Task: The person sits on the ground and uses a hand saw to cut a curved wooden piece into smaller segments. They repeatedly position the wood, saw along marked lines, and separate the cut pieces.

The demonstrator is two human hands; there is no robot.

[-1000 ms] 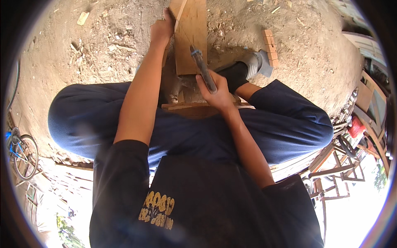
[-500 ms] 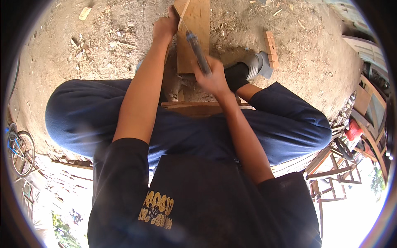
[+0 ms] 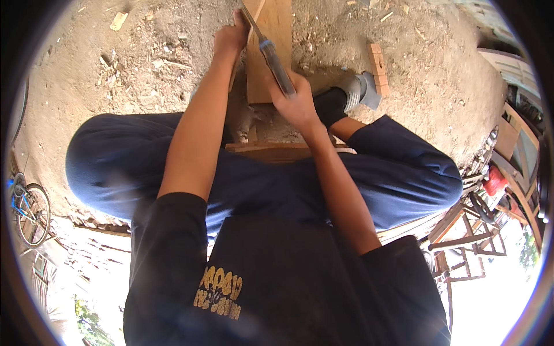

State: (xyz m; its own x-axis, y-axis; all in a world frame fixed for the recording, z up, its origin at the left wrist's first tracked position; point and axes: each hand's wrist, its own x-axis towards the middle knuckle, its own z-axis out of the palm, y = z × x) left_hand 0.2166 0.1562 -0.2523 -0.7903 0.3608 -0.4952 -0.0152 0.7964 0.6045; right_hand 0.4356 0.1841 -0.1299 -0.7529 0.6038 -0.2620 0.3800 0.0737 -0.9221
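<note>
My right hand is closed round the dark handle of a hand tool with a blue collar. Its narrow metal blade slants up and left past the top edge, so the tip is out of view and the exact kind cannot be told. My left hand is closed beside the blade, at a thin pale wood strip that it seems to grip; its fingertips are partly hidden. Under the tool lies a flat wooden board, running away from me between my feet.
By my right shoe stands a row of small notched wood blocks. Wood chips litter the dirt ground. Under my legs shows a wooden plank edge. A bicycle is far left; wooden frames stand at the right.
The tool has turned slightly in my right hand, and more of its blade's flat side shows. My right hand has shifted a little; my left hand stays almost in place.
</note>
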